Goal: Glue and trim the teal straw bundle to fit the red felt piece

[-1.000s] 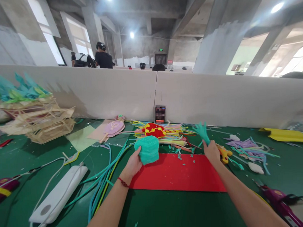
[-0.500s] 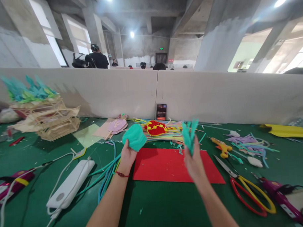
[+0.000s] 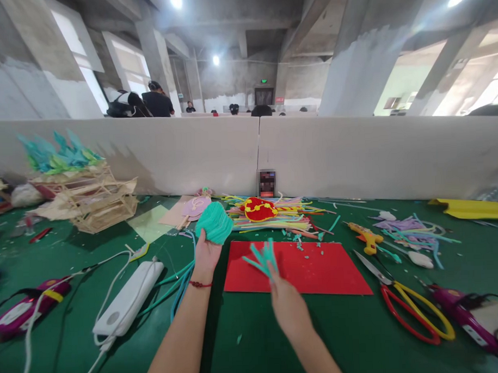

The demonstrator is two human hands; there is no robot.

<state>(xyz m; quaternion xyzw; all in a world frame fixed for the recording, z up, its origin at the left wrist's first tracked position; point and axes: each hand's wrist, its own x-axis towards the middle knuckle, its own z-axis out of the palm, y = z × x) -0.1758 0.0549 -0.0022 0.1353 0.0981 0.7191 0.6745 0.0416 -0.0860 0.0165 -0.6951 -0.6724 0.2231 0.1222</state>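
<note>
My left hand (image 3: pixel 207 254) is closed on the lower edge of a flat, rounded turquoise piece (image 3: pixel 215 223) with a ribbed surface, held up left of the red sheet (image 3: pixel 329 265). In my right hand (image 3: pixel 289 302) is a small bunch of turquoise strips (image 3: pixel 264 258), splayed at the top and a little blurred. That hand is over the front part of the red sheet. Small turquoise scraps (image 3: pixel 300 245) lie on the sheet's far edge. Behind it sits a red piece with yellow trim (image 3: pixel 260 209) on a pile of coloured strips (image 3: pixel 291 223).
Scissors (image 3: pixel 385 279), a yellow glue gun (image 3: pixel 367 238) and a purple tool (image 3: pixel 461 315) lie at right. A white power strip (image 3: pixel 128 299) with cables and another purple tool (image 3: pixel 30 308) are at left. A wooden frame model (image 3: pixel 98 205) stands before the white partition (image 3: pixel 170 151).
My right hand has swung left and lower, bringing the strips from the right over the middle of the red sheet. My left hand has shifted slightly left with the ribbed piece.
</note>
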